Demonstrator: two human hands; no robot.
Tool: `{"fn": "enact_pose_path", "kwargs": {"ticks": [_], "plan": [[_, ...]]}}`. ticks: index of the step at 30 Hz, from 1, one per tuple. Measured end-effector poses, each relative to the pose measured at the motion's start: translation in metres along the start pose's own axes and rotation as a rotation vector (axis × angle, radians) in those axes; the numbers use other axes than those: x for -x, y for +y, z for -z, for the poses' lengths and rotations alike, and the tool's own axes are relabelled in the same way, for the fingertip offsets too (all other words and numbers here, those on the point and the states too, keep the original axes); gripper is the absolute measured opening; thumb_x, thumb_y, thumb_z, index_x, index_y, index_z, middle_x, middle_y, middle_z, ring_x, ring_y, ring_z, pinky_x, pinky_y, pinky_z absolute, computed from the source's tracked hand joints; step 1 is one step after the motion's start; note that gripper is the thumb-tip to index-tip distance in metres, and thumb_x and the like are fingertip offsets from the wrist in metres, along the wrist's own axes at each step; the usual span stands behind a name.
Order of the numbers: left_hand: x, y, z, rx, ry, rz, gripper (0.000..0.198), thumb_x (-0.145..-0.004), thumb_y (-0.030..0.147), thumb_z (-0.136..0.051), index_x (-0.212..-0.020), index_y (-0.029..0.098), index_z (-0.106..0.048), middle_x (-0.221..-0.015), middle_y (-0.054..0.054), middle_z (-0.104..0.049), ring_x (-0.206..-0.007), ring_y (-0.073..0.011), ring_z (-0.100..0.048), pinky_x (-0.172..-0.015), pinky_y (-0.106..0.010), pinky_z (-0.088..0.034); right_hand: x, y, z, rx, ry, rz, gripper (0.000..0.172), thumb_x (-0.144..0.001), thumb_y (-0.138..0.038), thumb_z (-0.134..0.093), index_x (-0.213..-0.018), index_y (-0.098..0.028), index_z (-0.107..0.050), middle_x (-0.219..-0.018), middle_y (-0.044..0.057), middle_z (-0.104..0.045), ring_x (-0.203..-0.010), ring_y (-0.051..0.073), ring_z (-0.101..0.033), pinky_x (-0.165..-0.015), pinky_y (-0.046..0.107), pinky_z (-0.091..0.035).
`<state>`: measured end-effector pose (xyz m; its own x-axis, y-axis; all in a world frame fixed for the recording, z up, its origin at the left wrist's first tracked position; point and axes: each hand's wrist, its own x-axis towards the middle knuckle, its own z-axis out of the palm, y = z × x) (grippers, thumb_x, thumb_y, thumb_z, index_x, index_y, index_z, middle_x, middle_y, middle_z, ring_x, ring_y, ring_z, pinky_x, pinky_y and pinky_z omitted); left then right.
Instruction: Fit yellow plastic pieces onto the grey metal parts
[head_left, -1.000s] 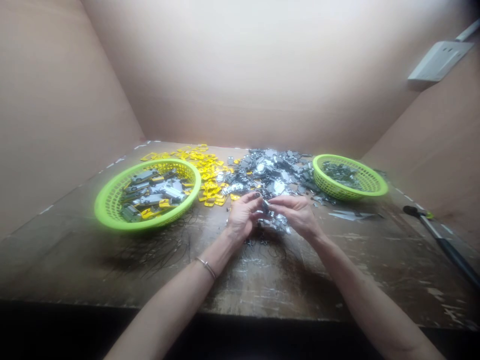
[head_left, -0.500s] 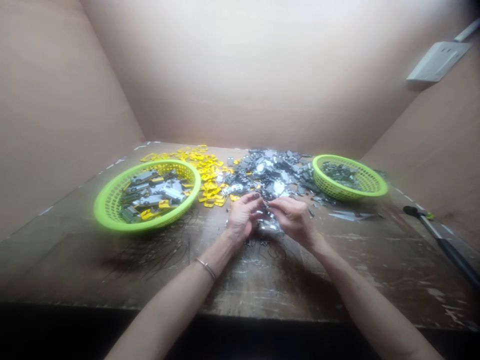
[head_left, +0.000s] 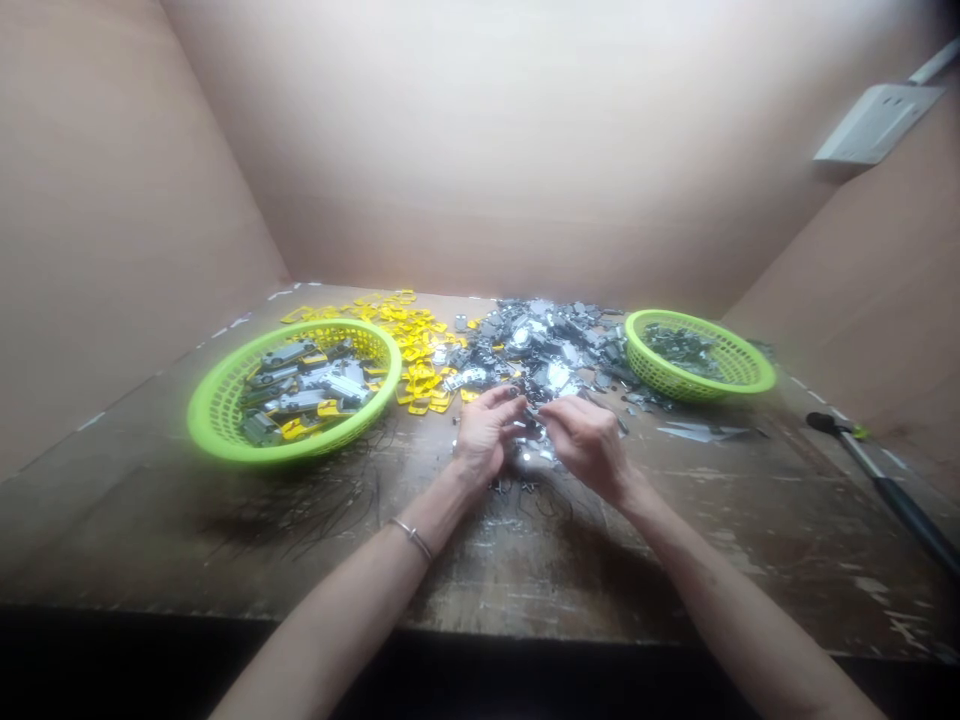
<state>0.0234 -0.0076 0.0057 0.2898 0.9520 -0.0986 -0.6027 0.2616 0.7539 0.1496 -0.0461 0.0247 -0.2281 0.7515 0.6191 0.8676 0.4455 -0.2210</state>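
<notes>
Left hand: left hand (head_left: 484,435) is curled, fingers bent toward the other hand, neither flat open nor a fist; whether it pinches a piece is too small to tell. A thin metal bangle (head_left: 412,538) circles the wrist.

Right hand: right hand (head_left: 589,445) is curled the same way, its fingertips almost meeting those of the left above the clump; any grip is hidden as well.

Between the hands: a small clump of silver-grey metal pieces (head_left: 534,452) lies on the worktop (head_left: 525,575), near its front edge, with thin black cords (head_left: 330,505) trailing on the left.

Beyond the hands: a heap of loose metal pieces (head_left: 544,345) lies against the back edge, touching a spread of yellow tags (head_left: 416,345) to its left.

Baskets: a green plastic basket (head_left: 225,425) near the left edge holds grey and yellow pieces; another green plastic basket (head_left: 675,378) near the right back corner holds darker small pieces.

Right edge: a flat metal strip (head_left: 701,432) lies beside a dark-handled tool (head_left: 904,512).

Handling: fingertip work low over the worktop seems best, easing each piece free so that cords do not drag its neighbours.

Count: two hands, two baskets, one bangle, one tool; the pieces are too many and too small to count.
</notes>
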Motion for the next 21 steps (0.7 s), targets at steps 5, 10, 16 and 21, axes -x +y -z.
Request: {"fn": "enact_pose_path", "kwargs": {"ticks": [5, 10, 16, 21], "plan": [[0.0009, 0.0003, -0.0014, 0.017, 0.004, -0.002, 0.027, -0.055, 0.017, -0.064, -0.078, 0.012, -0.05, -0.066, -0.001, -0.054, -0.055, -0.0118, -0.054, -0.048, -0.029, -0.047, 0.0001, -0.002, -0.0008, 0.008, 0.024, -0.022, 0.017, -0.075, -0.015, -0.042, -0.071, -0.014, -0.059, -0.067, 0.005, -0.058, -0.062, 0.012, -0.051, -0.059, 0.021, -0.036], [0.0018, 0.0013, -0.0021, 0.014, 0.021, -0.005, 0.025, -0.055, 0.016, -0.064, -0.076, 0.011, -0.052, -0.067, -0.001, -0.054, -0.055, -0.0095, -0.054, -0.048, -0.023, -0.046, -0.0006, -0.0054, -0.0011, 0.018, -0.001, -0.032, 0.02, -0.076, -0.016, -0.039, -0.07, -0.014, -0.058, -0.064, 0.004, -0.056, -0.058, 0.011, -0.049, -0.057, 0.021, -0.035], [0.0012, 0.0012, -0.0018, 0.016, 0.032, -0.01, 0.027, -0.054, 0.015, -0.065, -0.077, 0.012, -0.051, -0.069, -0.002, -0.055, -0.056, -0.0101, -0.054, -0.047, -0.022, -0.044, -0.0003, -0.0072, -0.0016, 0.095, -0.075, -0.014, 0.023, -0.076, -0.014, -0.037, -0.064, -0.013, -0.056, -0.061, 0.004, -0.053, -0.055, 0.01, -0.046, -0.053, 0.02, -0.032], [0.0003, 0.0005, -0.0007, 0.015, 0.017, -0.008, 0.027, -0.054, 0.015, -0.064, -0.078, 0.012, -0.052, -0.068, -0.001, -0.056, -0.056, -0.0099, -0.054, -0.048, -0.022, -0.044, -0.0007, -0.0072, -0.0007, 0.045, -0.103, -0.013, 0.022, -0.076, -0.014, -0.039, -0.063, -0.014, -0.057, -0.061, 0.004, -0.053, -0.055, 0.01, -0.046, -0.053, 0.021, -0.033]]}}
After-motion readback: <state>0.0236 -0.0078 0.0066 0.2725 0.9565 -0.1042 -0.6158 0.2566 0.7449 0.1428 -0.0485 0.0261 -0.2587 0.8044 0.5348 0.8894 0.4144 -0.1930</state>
